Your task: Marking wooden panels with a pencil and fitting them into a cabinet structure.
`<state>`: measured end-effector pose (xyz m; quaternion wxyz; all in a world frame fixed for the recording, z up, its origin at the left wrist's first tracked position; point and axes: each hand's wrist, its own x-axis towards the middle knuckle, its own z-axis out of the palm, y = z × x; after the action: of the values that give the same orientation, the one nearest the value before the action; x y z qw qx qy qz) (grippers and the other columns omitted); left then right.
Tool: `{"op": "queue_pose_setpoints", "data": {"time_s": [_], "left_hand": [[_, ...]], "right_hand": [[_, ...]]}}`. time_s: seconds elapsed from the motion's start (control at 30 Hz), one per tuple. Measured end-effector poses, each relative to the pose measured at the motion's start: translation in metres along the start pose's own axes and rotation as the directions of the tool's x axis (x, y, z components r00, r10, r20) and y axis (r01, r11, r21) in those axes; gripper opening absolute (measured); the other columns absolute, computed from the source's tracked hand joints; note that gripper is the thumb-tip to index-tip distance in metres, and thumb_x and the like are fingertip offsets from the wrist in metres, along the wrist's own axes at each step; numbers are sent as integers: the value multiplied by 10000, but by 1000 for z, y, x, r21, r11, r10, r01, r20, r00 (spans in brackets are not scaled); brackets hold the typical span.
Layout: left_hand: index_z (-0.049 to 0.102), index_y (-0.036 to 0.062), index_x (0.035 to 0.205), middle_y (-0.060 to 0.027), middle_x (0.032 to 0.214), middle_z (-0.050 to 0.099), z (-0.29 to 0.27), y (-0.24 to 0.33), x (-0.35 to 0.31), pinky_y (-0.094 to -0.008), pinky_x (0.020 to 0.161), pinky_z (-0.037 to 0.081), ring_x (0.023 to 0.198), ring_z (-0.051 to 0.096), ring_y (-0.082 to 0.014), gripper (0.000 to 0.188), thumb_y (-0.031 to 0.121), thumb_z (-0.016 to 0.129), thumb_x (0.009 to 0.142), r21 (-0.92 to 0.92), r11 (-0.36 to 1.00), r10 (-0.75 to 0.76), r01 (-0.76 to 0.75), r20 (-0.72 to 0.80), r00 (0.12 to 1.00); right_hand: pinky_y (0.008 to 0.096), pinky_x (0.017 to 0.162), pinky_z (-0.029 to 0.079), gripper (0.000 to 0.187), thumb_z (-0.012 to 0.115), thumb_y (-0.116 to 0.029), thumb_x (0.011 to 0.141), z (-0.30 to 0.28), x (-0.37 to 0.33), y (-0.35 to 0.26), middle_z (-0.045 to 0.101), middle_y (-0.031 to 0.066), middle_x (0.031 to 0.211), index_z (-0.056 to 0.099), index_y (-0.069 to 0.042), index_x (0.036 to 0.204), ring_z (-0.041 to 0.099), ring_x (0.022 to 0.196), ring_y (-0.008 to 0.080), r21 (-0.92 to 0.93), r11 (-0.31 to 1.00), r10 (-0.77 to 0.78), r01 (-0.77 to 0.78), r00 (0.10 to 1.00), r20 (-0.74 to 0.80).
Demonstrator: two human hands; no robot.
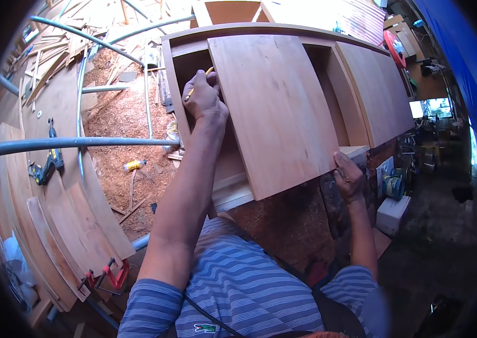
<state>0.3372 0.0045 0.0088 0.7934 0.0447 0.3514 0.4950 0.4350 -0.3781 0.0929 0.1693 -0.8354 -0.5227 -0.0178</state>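
A wooden cabinet frame (177,128) lies in front of me, with a loose wooden panel (275,107) resting at an angle across its opening. At the panel's upper left edge, my left hand (204,98) is closed around a yellow pencil (189,94); its tip is hidden behind the fingers. My right hand (349,177) grips the panel's lower right corner, thumb on the top face, the other fingers partly out of sight beneath. Another wooden panel (376,93) covers the right part of the frame, and a dark gap shows between the two panels.
Metal pipes (80,145) cross the left side above sawdust (117,121). A cordless drill (49,166) lies on boards at the left, near red clamps (115,274). A yellow bottle (135,165) lies on the sawdust. A blue-green power tool (393,185) and a white box (393,214) are at the right.
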Motion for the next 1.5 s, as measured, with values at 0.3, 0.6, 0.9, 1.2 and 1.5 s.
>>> {"op": "queue_pose_setpoints", "data": {"time_s": [0.3,0.6,0.9,1.2,1.5], "left_hand": [[486,-20,964,-123,784,604,2,2,-4,-305,662,565,671,607,-176,154,120,543,941,5,1000,24,-24,26,999],[525,8,913,-79,749,615,0,-5,2,-249,562,506,607,580,-126,139,142,541,946,-13,1000,21,-20,52,998],[533,21,901,-64,762,615,6,-2,-9,-234,604,488,646,567,-109,271,284,558,963,-3,999,53,-53,-36,998],[556,7,910,-66,821,597,-5,-15,-9,-304,642,508,702,562,-144,349,348,626,929,351,936,-5,-2,20,1000],[584,-29,961,-133,857,647,-18,-9,-17,-349,592,564,711,660,-208,328,87,796,740,553,791,-447,263,229,865]], "right_hand": [[407,963,478,483,600,60,718,2,0,0,619,210,1185,614,2,1197,602,1109,366,6,1000,-20,20,1000,-20],[405,986,467,468,587,61,735,-1,0,-1,622,208,1195,613,7,1199,601,1128,354,-43,999,-20,21,1000,11],[398,996,458,474,580,70,762,2,-3,5,616,206,1212,604,-9,1228,592,1146,353,-68,998,2,-1,1000,24],[403,1001,456,432,588,74,787,3,0,3,614,213,1216,610,7,1213,592,1146,358,-56,998,-6,7,1000,26],[404,1022,440,363,602,-13,851,5,1,9,620,199,1223,614,10,1213,585,1169,339,2,1000,-18,18,1000,-4]]}}
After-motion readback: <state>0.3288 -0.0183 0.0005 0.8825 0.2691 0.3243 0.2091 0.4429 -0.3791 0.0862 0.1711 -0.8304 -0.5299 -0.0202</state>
